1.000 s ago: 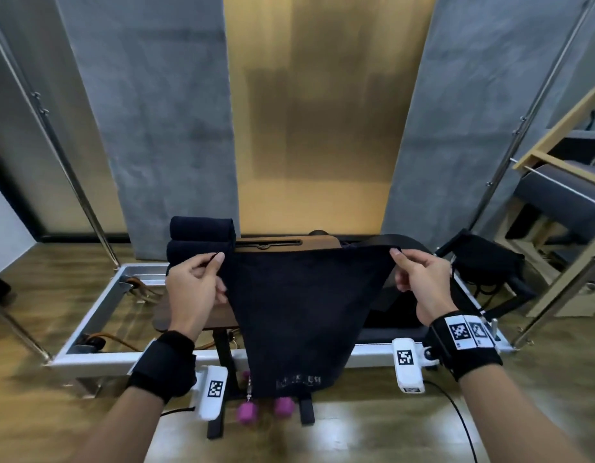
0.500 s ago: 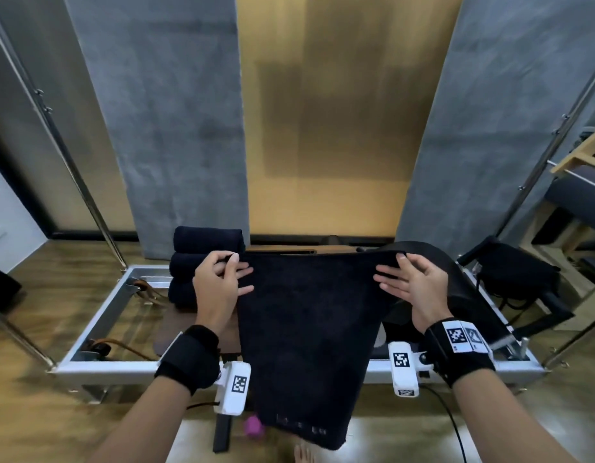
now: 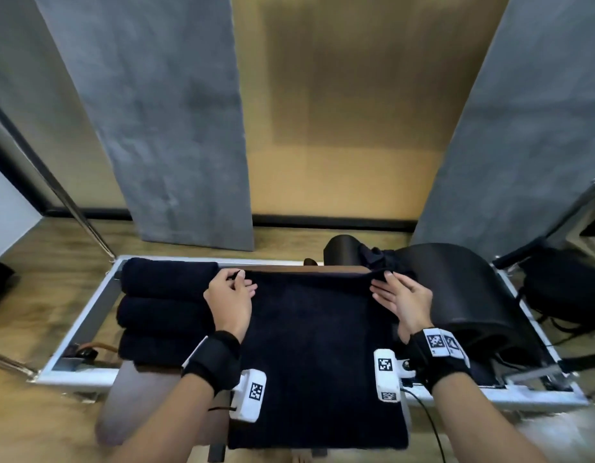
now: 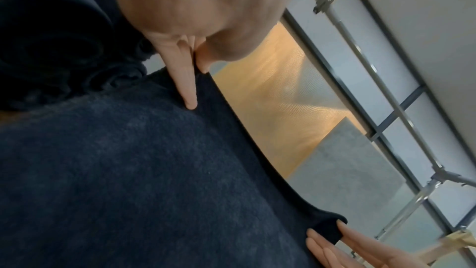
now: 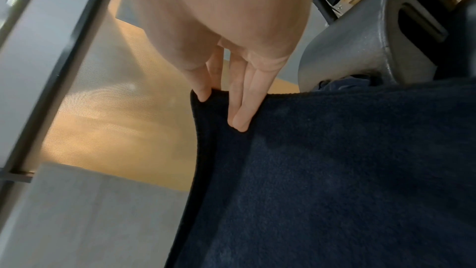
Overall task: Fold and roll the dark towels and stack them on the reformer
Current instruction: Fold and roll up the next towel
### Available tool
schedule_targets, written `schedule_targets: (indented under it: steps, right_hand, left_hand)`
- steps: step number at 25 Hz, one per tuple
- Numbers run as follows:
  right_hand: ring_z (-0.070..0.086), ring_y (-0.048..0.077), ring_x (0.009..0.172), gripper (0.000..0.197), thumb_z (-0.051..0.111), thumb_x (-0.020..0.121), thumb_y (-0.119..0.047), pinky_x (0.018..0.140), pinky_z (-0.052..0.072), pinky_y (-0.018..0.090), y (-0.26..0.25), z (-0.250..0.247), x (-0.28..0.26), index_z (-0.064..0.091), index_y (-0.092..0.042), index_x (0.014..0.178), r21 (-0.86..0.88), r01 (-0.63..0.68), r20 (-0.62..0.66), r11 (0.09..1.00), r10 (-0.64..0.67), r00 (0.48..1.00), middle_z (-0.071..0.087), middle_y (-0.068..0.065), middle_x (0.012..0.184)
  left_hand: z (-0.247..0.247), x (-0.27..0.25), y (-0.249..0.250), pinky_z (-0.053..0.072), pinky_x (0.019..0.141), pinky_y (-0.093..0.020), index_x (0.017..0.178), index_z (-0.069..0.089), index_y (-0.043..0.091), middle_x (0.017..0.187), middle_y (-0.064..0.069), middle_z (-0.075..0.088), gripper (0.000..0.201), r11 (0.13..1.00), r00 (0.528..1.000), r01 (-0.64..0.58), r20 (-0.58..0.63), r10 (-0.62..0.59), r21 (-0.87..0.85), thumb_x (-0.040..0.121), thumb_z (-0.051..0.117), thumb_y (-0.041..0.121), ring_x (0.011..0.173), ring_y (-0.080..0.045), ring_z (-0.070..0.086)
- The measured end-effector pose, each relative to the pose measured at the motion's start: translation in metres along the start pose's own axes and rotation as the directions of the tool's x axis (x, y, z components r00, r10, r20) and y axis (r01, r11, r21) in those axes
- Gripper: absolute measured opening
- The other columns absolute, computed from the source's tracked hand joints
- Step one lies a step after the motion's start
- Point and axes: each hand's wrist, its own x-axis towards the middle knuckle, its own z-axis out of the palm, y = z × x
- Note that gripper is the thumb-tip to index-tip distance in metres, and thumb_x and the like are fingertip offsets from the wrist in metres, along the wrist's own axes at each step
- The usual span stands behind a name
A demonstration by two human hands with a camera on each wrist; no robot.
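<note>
The dark towel [image 3: 317,349] lies spread flat across the reformer [image 3: 85,315], its near edge hanging over the front. The left hand [image 3: 228,300] pinches its far left corner between thumb and fingers; the right hand [image 3: 404,300] pinches the far right corner. Three rolled towels [image 3: 162,310] sit stacked just left, an arched barrel [image 3: 463,295] right

The dark towel [image 3: 316,355] hides most of the reformer's [image 3: 88,315] platform.
</note>
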Motion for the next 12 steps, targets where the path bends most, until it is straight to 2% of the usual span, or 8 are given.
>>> schedule_targets:
  steps: [3,6,8,10,11,12]
  right_hand:
    - [0.077,0.038,0.095,0.01,0.069,0.1,-0.011,0.074,0.066,0.032,0.01,0.012,0.039,0.07,-0.003,0.104,-0.023,-0.066,-0.032,0.998,0.066,0.997,0.076,0.029,0.099]
    - [0.075,0.043,0.096,0.011,0.068,0.1,-0.008,0.075,0.065,0.034,0.024,0.022,0.076,0.067,0.002,0.104,-0.061,-0.149,-0.065,0.987,0.145,0.987,0.074,0.033,0.1]
    - [0.075,0.046,0.097,0.013,0.067,0.1,-0.007,0.077,0.064,0.037,0.032,0.026,0.094,0.066,0.005,0.107,-0.091,-0.196,-0.089,0.976,0.188,0.978,0.073,0.034,0.103]
    - [0.074,0.047,0.096,0.018,0.066,0.1,-0.005,0.078,0.064,0.038,0.039,0.029,0.104,0.067,0.006,0.115,-0.121,-0.223,-0.098,0.967,0.212,0.972,0.073,0.032,0.108]
    - [0.074,0.047,0.096,0.022,0.065,0.1,-0.003,0.079,0.064,0.038,0.042,0.029,0.106,0.067,0.004,0.121,-0.125,-0.23,-0.095,0.965,0.219,0.971,0.074,0.029,0.112]
    - [0.074,0.048,0.097,0.029,0.064,0.1,0.0,0.079,0.064,0.038,0.044,0.028,0.105,0.065,-0.001,0.129,-0.117,-0.229,-0.089,0.966,0.22,0.971,0.074,0.025,0.115]
  left_hand:
    - [0.031,0.03,-0.021,0.066,0.082,-0.048,0.088,0.066,0.011,0.082,-0.019,0.073,0.02,0.994,0.998,0.047,-0.037,-0.044,0.098,0.106,0.059,0.007,0.078,-0.028,0.078]
    - [0.056,0.052,-0.04,0.066,0.081,-0.049,0.078,0.062,0.017,0.08,-0.017,0.073,0.03,0.974,0.996,0.078,-0.067,-0.065,0.214,0.106,0.058,0.007,0.073,-0.025,0.077]
    - [0.065,0.06,-0.053,0.065,0.083,-0.049,0.077,0.06,0.018,0.09,-0.023,0.073,0.032,0.961,0.991,0.118,-0.087,-0.099,0.249,0.106,0.056,0.006,0.076,-0.028,0.076]
    - [0.071,0.063,-0.062,0.062,0.091,-0.05,0.089,0.063,0.011,0.108,-0.03,0.068,0.023,0.95,0.982,0.184,-0.09,-0.167,0.251,0.107,0.051,0.003,0.091,-0.034,0.075]
    - [0.072,0.062,-0.065,0.06,0.097,-0.049,0.102,0.065,0.007,0.117,-0.029,0.065,0.02,0.946,0.978,0.21,-0.068,-0.199,0.247,0.107,0.046,0.001,0.097,-0.033,0.074]
    - [0.072,0.059,-0.065,0.056,0.103,-0.046,0.121,0.063,0.006,0.126,-0.024,0.062,0.027,0.943,0.977,0.212,-0.026,-0.213,0.256,0.107,0.042,-0.002,0.102,-0.029,0.073]
